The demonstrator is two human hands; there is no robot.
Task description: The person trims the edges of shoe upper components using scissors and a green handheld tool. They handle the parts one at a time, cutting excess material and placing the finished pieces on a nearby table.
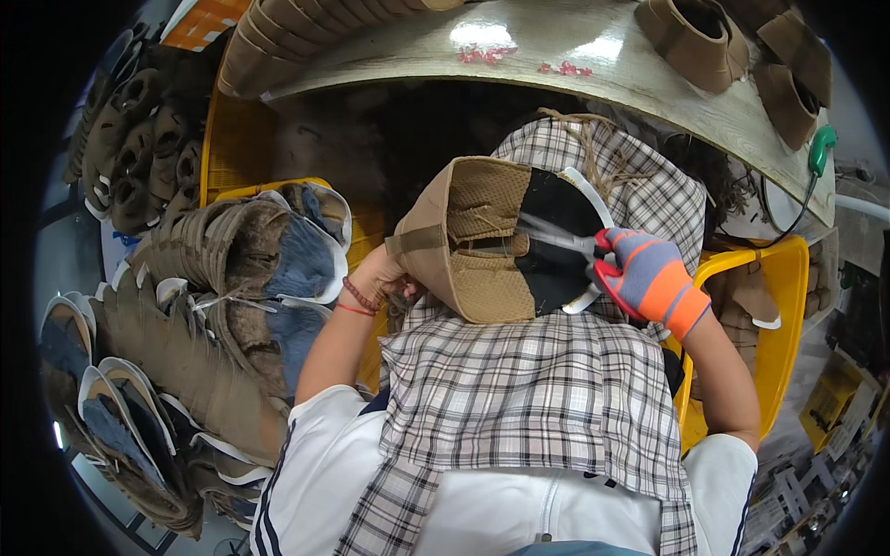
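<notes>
My bare left hand (380, 276), with a red beaded bracelet at the wrist, grips the left edge of a brown shoe upper (477, 204). The upper is spread inside-out over my lap, showing tan mesh-like lining, a black section and a white rim on the right. In a grey-and-orange glove with red fingertips, my right hand (644, 278) is closed around metal scissors (561, 236). Their blades are smeared by motion and reach over the black section inside the upper. A checked apron (519, 380) covers my lap; the left fingertips are partly hidden behind the upper.
Bundled brown uppers with blue fleecy lining (306, 259) are piled at left. A yellow crate (779, 278) stands at right, another yellow bin (232, 139) at upper left. Ahead, a pale worktable (556, 42) carries more brown uppers (695, 42); a green-handled tool (820, 148) hangs by its edge.
</notes>
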